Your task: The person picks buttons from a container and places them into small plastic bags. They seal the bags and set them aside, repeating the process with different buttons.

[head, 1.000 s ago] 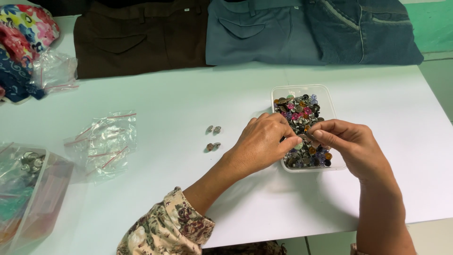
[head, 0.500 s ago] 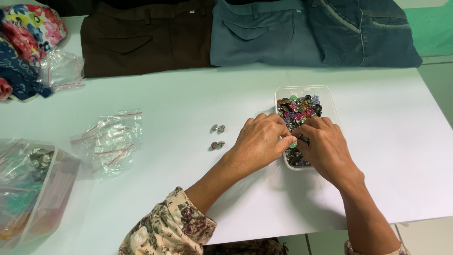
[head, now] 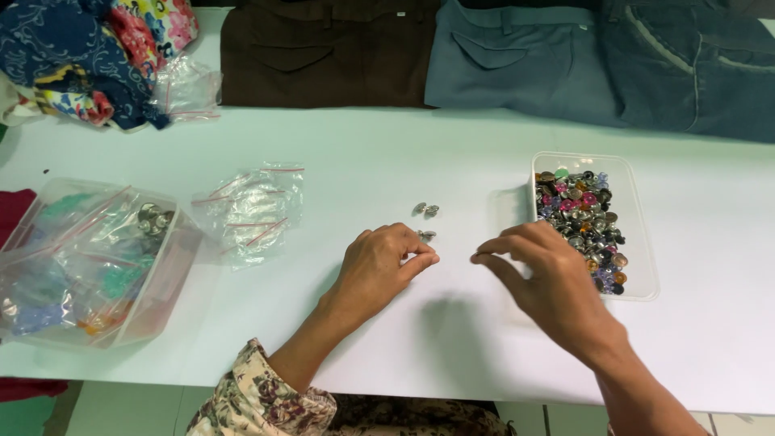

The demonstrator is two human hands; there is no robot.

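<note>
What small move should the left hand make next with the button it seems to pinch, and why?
Probably set it down beside the loose silver buttons on the white table. The left hand has its fingertips closed right next to one of them, while the right hand hovers apart from the clear box of buttons. What the pinch holds is too small to tell.

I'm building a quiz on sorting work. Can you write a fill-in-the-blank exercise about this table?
1. The clear tub by the right hand is full of mixed ____.
2. The left hand rests beside a few loose metal buttons on the ____ table.
3. Left of the blue trousers lie ____ trousers.

Missing words: buttons; white; brown
</note>
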